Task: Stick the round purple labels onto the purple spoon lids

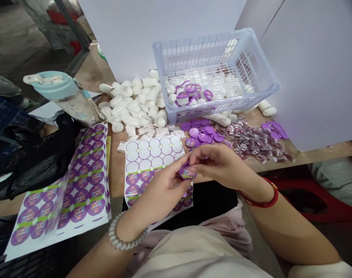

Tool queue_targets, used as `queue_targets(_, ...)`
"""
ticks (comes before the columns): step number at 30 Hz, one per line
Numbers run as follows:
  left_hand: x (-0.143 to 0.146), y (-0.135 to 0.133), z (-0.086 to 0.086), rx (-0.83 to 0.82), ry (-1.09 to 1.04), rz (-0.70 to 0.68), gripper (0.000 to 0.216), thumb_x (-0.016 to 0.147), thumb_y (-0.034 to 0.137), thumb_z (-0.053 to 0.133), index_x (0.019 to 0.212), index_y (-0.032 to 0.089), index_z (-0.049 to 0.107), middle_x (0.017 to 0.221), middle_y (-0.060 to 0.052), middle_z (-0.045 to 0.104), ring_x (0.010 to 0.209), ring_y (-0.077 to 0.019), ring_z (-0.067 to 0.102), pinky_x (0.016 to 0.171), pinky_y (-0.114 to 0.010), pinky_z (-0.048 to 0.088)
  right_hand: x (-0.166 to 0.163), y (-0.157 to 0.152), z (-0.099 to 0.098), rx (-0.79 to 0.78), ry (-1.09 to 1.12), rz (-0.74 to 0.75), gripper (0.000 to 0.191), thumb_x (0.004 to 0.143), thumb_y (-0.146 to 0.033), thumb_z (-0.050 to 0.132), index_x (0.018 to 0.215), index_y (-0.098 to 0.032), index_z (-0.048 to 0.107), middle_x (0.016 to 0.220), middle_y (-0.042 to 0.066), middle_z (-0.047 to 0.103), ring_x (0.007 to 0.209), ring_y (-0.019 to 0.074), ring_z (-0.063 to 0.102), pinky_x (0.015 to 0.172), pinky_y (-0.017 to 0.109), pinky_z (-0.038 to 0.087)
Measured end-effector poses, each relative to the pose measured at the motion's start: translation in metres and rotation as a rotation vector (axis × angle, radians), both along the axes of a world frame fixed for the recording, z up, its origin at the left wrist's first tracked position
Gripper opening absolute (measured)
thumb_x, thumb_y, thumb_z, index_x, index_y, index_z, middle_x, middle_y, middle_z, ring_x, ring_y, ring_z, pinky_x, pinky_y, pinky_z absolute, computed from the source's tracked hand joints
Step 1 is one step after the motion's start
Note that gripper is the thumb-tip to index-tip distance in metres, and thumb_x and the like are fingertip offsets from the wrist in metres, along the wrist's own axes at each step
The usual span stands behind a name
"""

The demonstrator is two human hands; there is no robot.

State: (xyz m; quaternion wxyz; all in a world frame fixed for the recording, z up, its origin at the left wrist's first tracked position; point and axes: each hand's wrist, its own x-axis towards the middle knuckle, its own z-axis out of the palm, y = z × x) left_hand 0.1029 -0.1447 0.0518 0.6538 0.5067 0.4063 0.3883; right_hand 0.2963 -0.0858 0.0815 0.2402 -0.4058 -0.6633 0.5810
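We pinch labelled purple lid [188,172] between left hand [161,190] and right hand [224,164], equally near, over label sheet [148,164] right edge.

Grey coiled wristband [115,239], red bracelet [275,195], cream top [190,253]

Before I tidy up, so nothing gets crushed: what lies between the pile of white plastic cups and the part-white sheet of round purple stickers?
The head view shows small flat white packets scattered between the cups and the sheet.
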Motion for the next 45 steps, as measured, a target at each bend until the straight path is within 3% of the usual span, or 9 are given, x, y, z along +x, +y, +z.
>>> queue_targets(8,0.0,0.002,0.0,0.018,-0.042,0.029,0.062,0.095,0.018,0.067,0.155,0.026,0.056,0.155,-0.008,0.062,0.138,-0.0268,0.062,0.116,-0.04,0.051,-0.002,-0.001,0.0,0.081,-0.022,-0.018,0.014,0.089,-0.029,0.075,0.084,-0.018,0.069,0.078,0.002,0.07,0.069,0.014,0.063,0.062,0.025,0.05)
queue_targets(14,0.001,0.002,-0.004,-0.028,-0.055,0.121,0.062,0.09,0.017,0.074,0.15,0.025,0.062,0.152,-0.009,0.065,0.133,-0.0272,0.066,0.108,-0.039,0.057,-0.004,-0.008,0.006,0.388,-0.169,-0.022,0.006,0.092,-0.018,0.07,0.086,-0.02,0.071,0.08,0.002,0.072,0.07,0.0141,0.064,0.064,0.025,0.052)
queue_targets(16,0.0,0.002,-0.006,-0.04,-0.068,0.174,0.054,0.091,0.019,0.074,0.144,0.024,0.067,0.147,-0.009,0.069,0.131,-0.0269,0.067,0.104,-0.036,0.058,-0.001,-0.013,0.006,0.555,-0.235,0.013,0.008,0.094,-0.017,0.069,0.099,-0.02,0.075,0.098,0.006,0.074,0.078,0.0153,0.066,0.068,0.027,0.055)
queue_targets(20,0.002,0.002,-0.009,-0.048,-0.187,0.317,0.035,0.092,0.023,0.077,0.127,0.024,0.078,0.133,-0.007,0.077,0.12,-0.0215,0.072,0.102,-0.029,0.057,0.008,-0.023,-0.007,0.734,-0.241,-0.059,0.049,0.097,-0.014,0.061,0.144,-0.026,0.062,0.143,0.015,0.055,0.107,0.0212,0.067,0.086,0.035,0.062)
queue_targets(26,0.012,0.0,-0.009,-0.078,-0.292,0.471,0.016,0.088,0.028,0.084,0.102,0.021,0.081,0.104,-0.004,0.084,0.094,-0.0147,0.076,0.087,-0.023,0.058,-0.003,-0.041,-0.044,0.569,-0.098,-0.066,0.088,0.096,-0.021,0.071,0.168,-0.03,0.021,0.117,0.008,0.07,0.091,0.0194,0.07,0.08,0.034,0.066)
queue_targets(34,0.014,0.004,-0.007,-0.204,-0.464,0.532,0.028,0.069,0.028,0.098,0.088,0.019,0.079,0.089,-0.002,0.083,0.077,-0.0114,0.072,0.075,-0.021,0.057,-0.009,-0.043,-0.049,0.294,0.267,-0.011,0.056,0.107,-0.024,0.055,0.158,-0.031,0.034,0.103,0.004,0.07,0.092,0.0157,0.072,0.081,0.029,0.064)
queue_targets(37,0.014,0.005,-0.009,-0.2,-0.467,0.533,0.031,0.066,0.028,0.1,0.087,0.019,0.079,0.088,-0.002,0.083,0.075,-0.0112,0.072,0.074,-0.021,0.058,-0.005,-0.042,-0.048,0.224,0.265,-0.014,0.064,0.1,-0.025,0.068,0.156,-0.032,0.038,0.11,0.005,0.07,0.102,0.0182,0.073,0.086,0.031,0.064)
queue_targets(41,0.015,0.001,-0.017,-0.048,-0.349,0.498,0.022,0.075,0.028,0.096,0.09,0.022,0.08,0.087,-0.001,0.083,0.077,-0.0117,0.074,0.076,-0.021,0.058,-0.006,-0.043,-0.041,0.124,0.327,-0.147,0.074,0.089,-0.035,0.084,0.149,-0.03,0.041,0.094,0.001,0.07,0.084,0.0174,0.073,0.072,0.029,0.062)
queue_targets(45,0.011,-0.007,-0.019,0.191,-0.167,0.432,0.016,0.086,0.037,0.087,0.095,0.024,0.084,0.092,-0.004,0.083,0.084,-0.0162,0.076,0.077,-0.024,0.06,-0.005,-0.043,-0.033,0.114,0.3,-0.193,0.05,0.09,-0.035,0.083,0.126,-0.028,0.05,0.075,-0.006,0.06,0.064,0.0131,0.062,0.057,0.024,0.05)
